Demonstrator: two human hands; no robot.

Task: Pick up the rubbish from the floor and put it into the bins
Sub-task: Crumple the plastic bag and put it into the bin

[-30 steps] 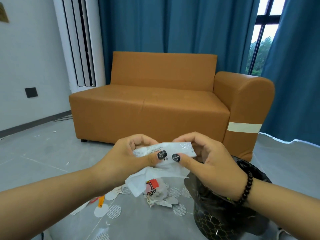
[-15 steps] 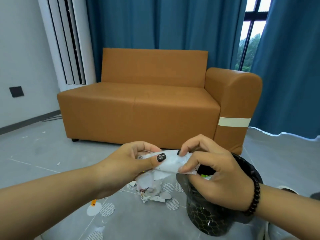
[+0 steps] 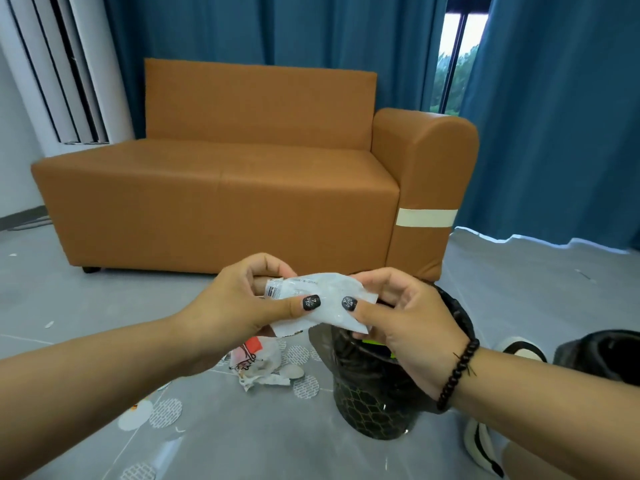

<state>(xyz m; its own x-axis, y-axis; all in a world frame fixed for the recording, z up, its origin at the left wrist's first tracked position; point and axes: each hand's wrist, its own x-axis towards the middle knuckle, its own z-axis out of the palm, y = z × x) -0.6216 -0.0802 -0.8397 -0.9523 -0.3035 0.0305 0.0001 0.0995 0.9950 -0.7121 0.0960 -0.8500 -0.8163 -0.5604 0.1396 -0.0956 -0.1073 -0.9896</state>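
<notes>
Two hands share one piece of rubbish: a thin white plastic wrapper (image 3: 320, 299), crinkled, with a small barcode printed at its left end. It looks almost weightless and quite limp, with no stiffness to lean on, so it should fold or flutter wherever it is left unsupported. The film is probably slick too, which makes a pinch at the edges surer than a flat press in the middle. Nothing about it seems fragile; crumpling it would do no harm.

The wrapper hangs just above the black bin (image 3: 377, 386), over its left rim, with the lower flap drooping toward the opening. The left hand (image 3: 239, 303) pinches the barcode end, thumb on the near face and fingers curled behind. The right hand (image 3: 401, 317) pinches the other end in the same way, directly above the bin's mouth. Both thumbs lie close together on the film.

Left of the bin, on the grey floor (image 3: 86, 306), a crumpled red-and-white packet (image 3: 256, 362) and several round white pads (image 3: 304, 386) lie not yet collected. Behind the bin stands an orange sofa (image 3: 221, 188), and a second dark bin (image 3: 602, 355) shows at its right.
</notes>
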